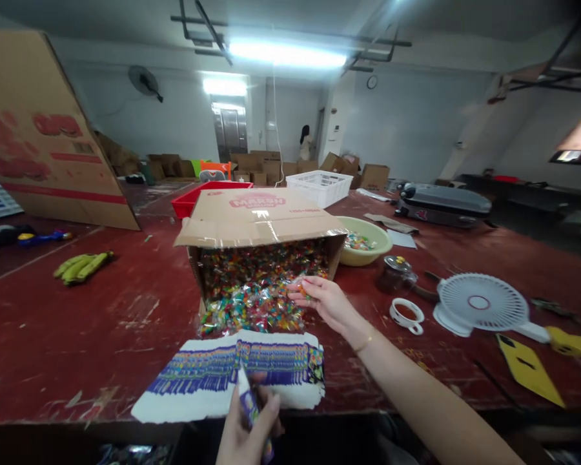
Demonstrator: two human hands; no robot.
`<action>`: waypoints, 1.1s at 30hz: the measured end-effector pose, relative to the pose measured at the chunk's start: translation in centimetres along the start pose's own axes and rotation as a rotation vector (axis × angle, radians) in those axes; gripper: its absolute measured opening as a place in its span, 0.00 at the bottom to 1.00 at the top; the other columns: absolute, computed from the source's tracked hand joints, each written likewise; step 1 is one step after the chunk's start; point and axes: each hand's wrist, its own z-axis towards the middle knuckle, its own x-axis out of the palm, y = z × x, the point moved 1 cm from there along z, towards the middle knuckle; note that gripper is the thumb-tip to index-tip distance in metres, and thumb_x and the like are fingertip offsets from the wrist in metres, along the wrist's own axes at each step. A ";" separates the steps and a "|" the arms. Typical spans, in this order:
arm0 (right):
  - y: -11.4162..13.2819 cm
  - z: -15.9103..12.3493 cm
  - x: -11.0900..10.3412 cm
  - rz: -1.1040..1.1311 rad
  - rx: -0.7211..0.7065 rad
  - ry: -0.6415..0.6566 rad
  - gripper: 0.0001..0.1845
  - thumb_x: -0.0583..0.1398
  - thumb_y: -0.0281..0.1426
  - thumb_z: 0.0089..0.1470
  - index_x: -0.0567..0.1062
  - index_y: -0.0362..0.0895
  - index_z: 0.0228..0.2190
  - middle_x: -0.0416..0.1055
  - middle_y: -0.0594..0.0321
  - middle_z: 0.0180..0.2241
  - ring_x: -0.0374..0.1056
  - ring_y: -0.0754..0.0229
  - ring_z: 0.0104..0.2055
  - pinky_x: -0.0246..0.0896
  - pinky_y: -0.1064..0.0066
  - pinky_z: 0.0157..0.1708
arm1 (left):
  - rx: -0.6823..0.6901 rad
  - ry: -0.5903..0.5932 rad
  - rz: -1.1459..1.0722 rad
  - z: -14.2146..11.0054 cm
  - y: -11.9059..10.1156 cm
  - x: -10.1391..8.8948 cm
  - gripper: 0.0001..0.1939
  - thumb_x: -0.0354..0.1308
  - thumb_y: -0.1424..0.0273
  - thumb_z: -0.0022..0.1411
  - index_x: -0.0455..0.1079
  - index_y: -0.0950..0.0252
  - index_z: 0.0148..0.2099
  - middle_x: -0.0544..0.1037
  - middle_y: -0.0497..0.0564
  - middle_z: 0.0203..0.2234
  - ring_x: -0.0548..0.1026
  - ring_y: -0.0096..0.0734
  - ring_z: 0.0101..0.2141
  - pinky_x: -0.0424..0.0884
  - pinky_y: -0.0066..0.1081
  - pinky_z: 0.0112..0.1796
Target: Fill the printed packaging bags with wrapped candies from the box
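My right hand (pixel 319 298) reaches into the heap of wrapped candies (pixel 252 303) spilling from a tipped cardboard box (pixel 256 219); its fingers pinch a few candies at the box mouth. Low at the table's near edge, my left hand (pixel 249 423) grips a small purple printed packet (pixel 248 400), held upright. Just beyond it lies a fanned stack of flat printed packets (pixel 232 371) in purple and white.
A green bowl of candies (pixel 365 242) stands right of the box. A small jar (pixel 396 271), tape roll (pixel 407 315), white fan (pixel 481 303) and yellow cards (pixel 530 368) lie to the right. Bananas (pixel 82 266) lie left. A red tray (pixel 191 197) and white basket (pixel 319 187) stand behind.
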 end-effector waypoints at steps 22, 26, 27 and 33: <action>3.0 -13.4 -1.7 0.151 0.056 -0.113 0.12 0.68 0.35 0.40 0.73 0.41 0.24 0.74 0.66 0.21 0.68 0.65 0.23 0.62 0.73 0.25 | 0.184 0.225 0.204 -2.5 -2.2 5.5 0.21 0.62 0.61 0.48 0.58 0.62 0.41 0.71 0.42 0.23 0.68 0.21 0.18 0.66 0.25 0.23; 3.2 -13.3 -2.2 0.136 0.031 -0.145 0.11 0.67 0.34 0.41 0.73 0.41 0.24 0.73 0.64 0.22 0.67 0.65 0.22 0.63 0.73 0.24 | 0.308 0.123 0.677 -1.7 -0.6 3.4 0.20 0.60 0.60 0.49 0.59 0.61 0.42 0.74 0.47 0.26 0.72 0.30 0.24 0.67 0.30 0.29; 3.2 -13.3 -2.1 0.116 0.014 -0.145 0.11 0.67 0.34 0.41 0.73 0.41 0.23 0.73 0.64 0.22 0.66 0.65 0.23 0.63 0.72 0.25 | 0.324 0.131 0.779 -1.6 -0.3 3.3 0.20 0.59 0.61 0.49 0.58 0.61 0.42 0.74 0.48 0.27 0.73 0.33 0.26 0.67 0.31 0.30; 2.2 -13.7 0.1 -0.158 -0.258 -0.144 0.07 0.65 0.31 0.45 0.73 0.43 0.21 0.65 0.64 0.27 0.64 0.62 0.30 0.60 0.70 0.29 | 0.394 0.199 0.988 -2.6 -0.1 4.8 0.25 0.54 0.71 0.49 0.52 0.64 0.50 0.75 0.54 0.33 0.76 0.42 0.32 0.68 0.36 0.33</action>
